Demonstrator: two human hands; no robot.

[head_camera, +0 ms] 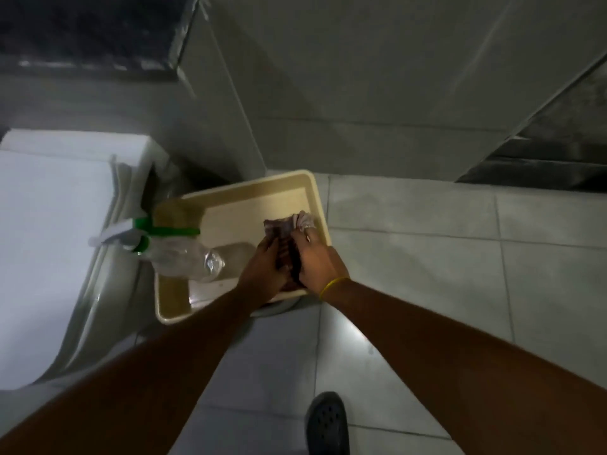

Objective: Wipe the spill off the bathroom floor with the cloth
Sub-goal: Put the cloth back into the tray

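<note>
Seen from above, a person's two bare forearms reach forward over a pale tiled bathroom floor (410, 257). Both hands meet over a cream plastic tray (315, 192) that sits beside a white toilet (49, 241). The left hand (262, 267) and the right hand (317, 261) each have their grip closed on a dark, reddish-brown cloth (282, 234), bunched between the palms, with a paler corner poking out past the right fingers (the cloth is above the tray's right side, not on the floor). A yellow band (333, 287) circles the right wrist. A clear spray bottle (184, 257) with a green-and-white trigger head lies on its side in the tray, just left of the hands. A dark perforated clog (326, 421) shows at the bottom edge.
</note>
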